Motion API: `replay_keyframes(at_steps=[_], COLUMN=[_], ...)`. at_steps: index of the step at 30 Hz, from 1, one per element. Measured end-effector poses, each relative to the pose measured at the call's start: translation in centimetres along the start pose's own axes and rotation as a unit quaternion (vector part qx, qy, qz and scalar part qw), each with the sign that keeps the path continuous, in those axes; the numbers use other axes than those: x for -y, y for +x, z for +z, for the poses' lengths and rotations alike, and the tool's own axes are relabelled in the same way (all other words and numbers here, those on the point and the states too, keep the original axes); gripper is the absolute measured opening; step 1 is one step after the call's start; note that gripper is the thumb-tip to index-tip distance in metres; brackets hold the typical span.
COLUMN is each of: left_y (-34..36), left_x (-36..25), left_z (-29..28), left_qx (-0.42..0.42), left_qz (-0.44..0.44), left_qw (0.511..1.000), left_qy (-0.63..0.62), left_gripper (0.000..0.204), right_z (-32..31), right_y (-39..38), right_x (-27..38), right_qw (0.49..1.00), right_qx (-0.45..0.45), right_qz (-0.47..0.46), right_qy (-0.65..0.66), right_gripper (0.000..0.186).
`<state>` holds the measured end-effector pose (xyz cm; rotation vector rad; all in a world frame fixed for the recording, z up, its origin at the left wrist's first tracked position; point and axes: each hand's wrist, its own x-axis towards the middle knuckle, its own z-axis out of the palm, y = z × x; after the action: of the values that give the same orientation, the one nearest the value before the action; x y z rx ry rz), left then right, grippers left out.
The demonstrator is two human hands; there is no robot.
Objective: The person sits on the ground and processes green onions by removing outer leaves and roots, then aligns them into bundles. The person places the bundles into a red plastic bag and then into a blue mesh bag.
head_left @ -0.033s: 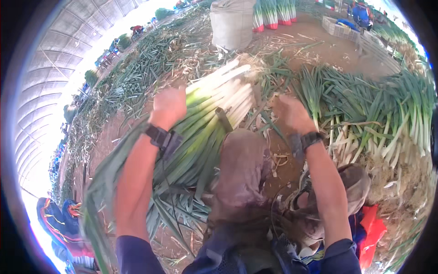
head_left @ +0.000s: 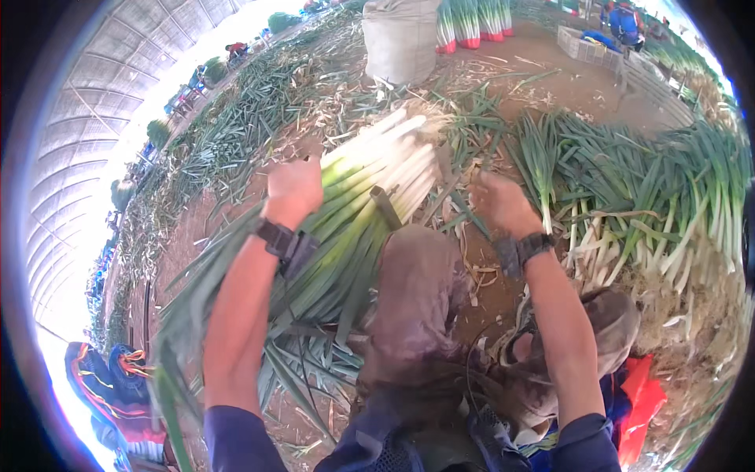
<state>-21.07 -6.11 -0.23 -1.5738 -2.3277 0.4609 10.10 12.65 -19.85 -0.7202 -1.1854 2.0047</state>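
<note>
A thick bunch of long green onions point(head_left: 370, 177) lies slantwise before me, white ends to the upper right and green leaves to the lower left. At the bunch's left edge is my left hand point(head_left: 294, 191), closed in a fist; what it grips is hidden. My right hand point(head_left: 502, 204), also closed, is to the right of the white ends and apart from them. Its fingers are curled, and I cannot make out anything in them. A narrow dark metal piece point(head_left: 385, 207) rises against the bunch, just beyond my knee point(head_left: 421, 275).
More green onions point(head_left: 629, 181) are heaped at the right, roots toward me. Cut leaves point(head_left: 236, 134) litter the ground at the left. A pale sack point(head_left: 399, 43) stands at the far middle beside upright bundles point(head_left: 465, 23). Farther right is a crate point(head_left: 586, 49).
My left fist and forearm have shifted slightly right and down. The leaf tips at the left have swung a little to the right. My right hand is almost where it was.
</note>
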Motion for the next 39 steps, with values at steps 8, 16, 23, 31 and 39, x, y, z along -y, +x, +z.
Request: replay_keyframes(at_steps=[8, 16, 23, 31, 39], left_y=[5.9, 7.0, 8.1, 7.0, 6.1], left_x=[-4.9, -6.7, -6.3, -5.8, -6.6], left_z=[8.7, 9.4, 8.4, 10.6, 12.8], left_qx=[0.096, 0.179, 0.239, 0.157, 0.12], left_qz=[-0.018, -0.077, -0.105, -0.075, -0.094], left_qw=[0.995, 0.98, 0.962, 0.957, 0.959], left_qy=[-0.027, -0.035, -0.08, -0.234, -0.237], left_gripper=[0.052, 0.09, 0.091, 0.073, 0.071], right_z=[-1.5, 0.5, 7.6, 6.8, 13.0], right_y=[6.5, 17.8, 28.1, 28.1, 26.5], right_x=[-6.4, -6.7, -6.1, -8.7, -7.1], right_qw=[0.995, 0.917, 0.743, 0.726, 0.659], right_qx=[-0.078, -0.043, 0.017, 0.056, 0.352], right_qz=[0.058, -0.219, -0.387, -0.28, -0.302], right_qy=[0.018, -0.332, -0.545, -0.625, -0.592], right_gripper=[0.05, 0.038, 0.035, 0.03, 0.069])
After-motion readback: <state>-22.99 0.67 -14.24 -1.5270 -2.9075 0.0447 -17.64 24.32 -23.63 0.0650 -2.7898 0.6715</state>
